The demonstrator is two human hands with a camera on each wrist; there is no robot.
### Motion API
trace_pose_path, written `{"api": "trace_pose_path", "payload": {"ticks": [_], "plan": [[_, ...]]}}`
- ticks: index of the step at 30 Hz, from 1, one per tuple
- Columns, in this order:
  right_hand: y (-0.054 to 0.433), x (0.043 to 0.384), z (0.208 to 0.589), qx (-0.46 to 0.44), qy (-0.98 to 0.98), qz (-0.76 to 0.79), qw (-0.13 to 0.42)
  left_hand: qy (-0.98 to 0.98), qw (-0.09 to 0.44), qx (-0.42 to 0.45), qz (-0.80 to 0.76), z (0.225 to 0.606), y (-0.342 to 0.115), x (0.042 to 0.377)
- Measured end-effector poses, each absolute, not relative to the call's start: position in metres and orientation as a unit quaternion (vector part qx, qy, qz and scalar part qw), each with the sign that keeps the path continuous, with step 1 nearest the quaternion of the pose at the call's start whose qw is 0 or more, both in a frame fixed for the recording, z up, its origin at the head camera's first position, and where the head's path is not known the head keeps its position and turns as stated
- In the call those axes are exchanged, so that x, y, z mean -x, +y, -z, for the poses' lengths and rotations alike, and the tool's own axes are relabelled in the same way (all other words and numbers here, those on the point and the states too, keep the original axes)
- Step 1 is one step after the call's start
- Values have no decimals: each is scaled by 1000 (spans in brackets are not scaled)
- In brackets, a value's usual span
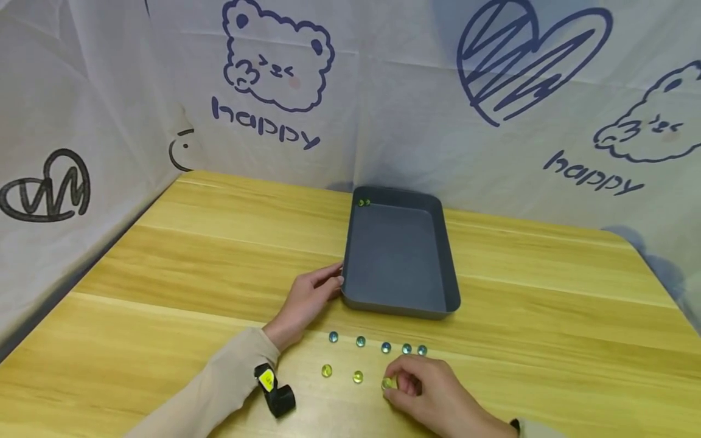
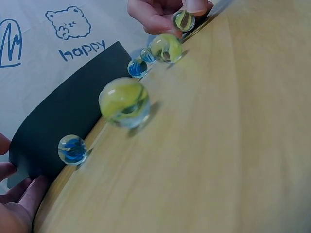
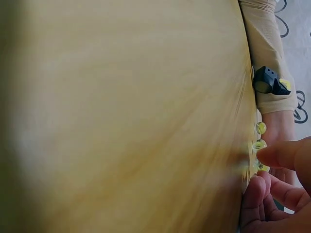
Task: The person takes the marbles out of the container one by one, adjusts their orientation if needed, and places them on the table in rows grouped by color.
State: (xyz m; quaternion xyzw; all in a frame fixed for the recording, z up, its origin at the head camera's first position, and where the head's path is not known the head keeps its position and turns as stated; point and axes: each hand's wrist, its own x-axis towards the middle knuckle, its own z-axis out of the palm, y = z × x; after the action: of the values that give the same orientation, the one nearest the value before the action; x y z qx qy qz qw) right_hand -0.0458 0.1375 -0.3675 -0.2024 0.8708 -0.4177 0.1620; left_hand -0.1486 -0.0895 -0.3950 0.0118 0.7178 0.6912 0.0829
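Observation:
Between thumb and forefinger, my right hand pinches a yellow marble low over the wooden table. Two more yellow marbles stand to its left, a nearer one and a farther one. Behind them, several blue marbles form a loose row. My left hand touches the left wall of a dark grey tray near its front corner, fingers extended. In the tray's far left corner lie two small yellow-green marbles. The left wrist view shows the held marble at the fingertips.
The wooden table runs back to a white cloth with drawn bears and hearts. The tray stands lengthwise, its far end near that cloth. A black wrist camera is strapped to the left sleeve.

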Motion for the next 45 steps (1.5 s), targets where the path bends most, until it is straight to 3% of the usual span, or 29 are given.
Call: {"api": "trace_pose_path", "payload": {"ticks": [24, 45], "plan": [[138, 51, 367, 209, 869, 398, 207, 713, 82, -16, -696, 393, -91, 148], [141, 49, 368, 232, 871, 388, 192, 714, 84, -15, -695, 393, -90, 147]]}}
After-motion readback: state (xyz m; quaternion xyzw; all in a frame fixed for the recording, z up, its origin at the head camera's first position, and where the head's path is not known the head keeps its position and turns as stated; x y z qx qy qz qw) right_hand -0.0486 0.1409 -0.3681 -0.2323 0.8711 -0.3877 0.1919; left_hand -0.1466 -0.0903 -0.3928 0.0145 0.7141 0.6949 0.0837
